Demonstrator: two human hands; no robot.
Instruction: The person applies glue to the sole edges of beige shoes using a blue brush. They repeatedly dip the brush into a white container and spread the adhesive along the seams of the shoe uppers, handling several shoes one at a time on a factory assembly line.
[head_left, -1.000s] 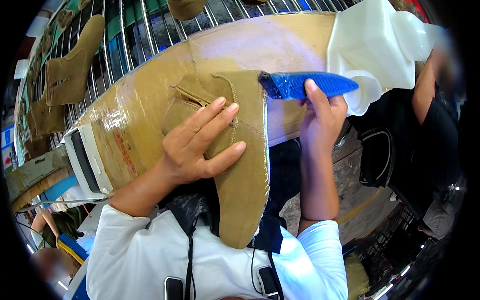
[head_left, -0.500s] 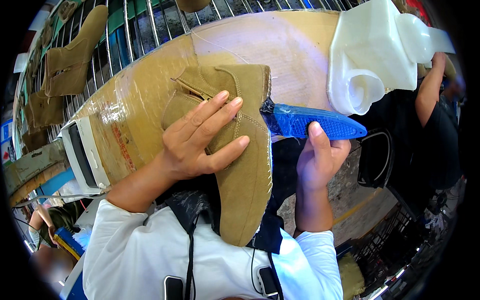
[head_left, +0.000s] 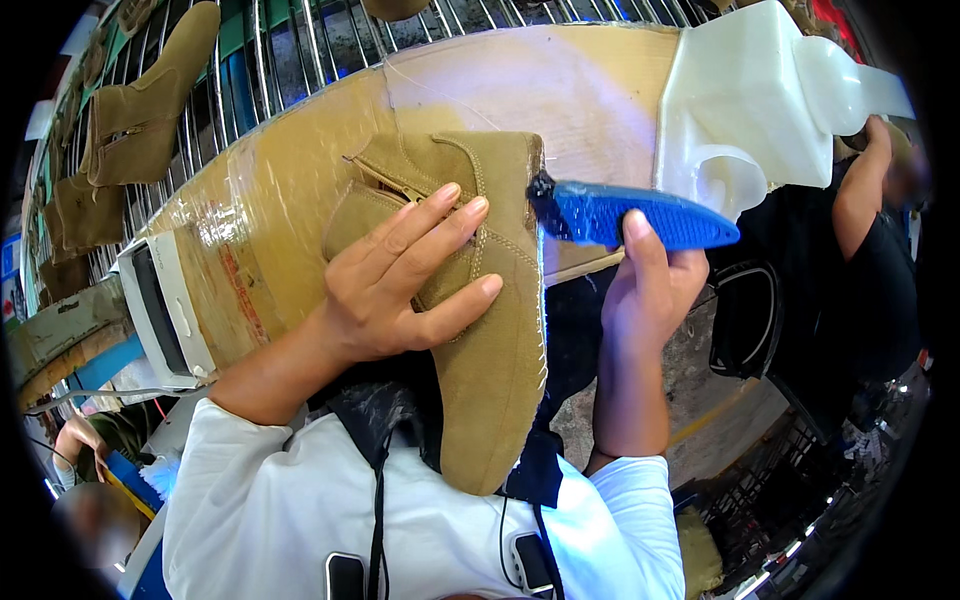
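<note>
A tan suede ankle boot (head_left: 492, 360) lies on its side, toe toward my chest, with its zipper partly undone at the shaft. My left hand (head_left: 385, 275) holds it down, thumb and two fingers stretched over the upper; the other fingers are hidden. Pale stitching runs along the boot's sole edge on the right. Between thumb and fingers, my right hand (head_left: 655, 285) grips a brush (head_left: 640, 215) with a flat blue handle and dark, clotted tip. That tip is at the boot's sole edge near the heel; I cannot tell whether it touches.
Beneath the boot is a tape-covered cardboard work surface (head_left: 290, 230). A white plastic container (head_left: 740, 95) stands at its far right. A white box-shaped device (head_left: 165, 310) sits at the left edge. More tan boots (head_left: 150, 110) rest on a metal rack. Other people are at both sides.
My right hand and the brush have moved slightly up and right, and the brush has tilted. My left hand and the boot have hardly moved.
</note>
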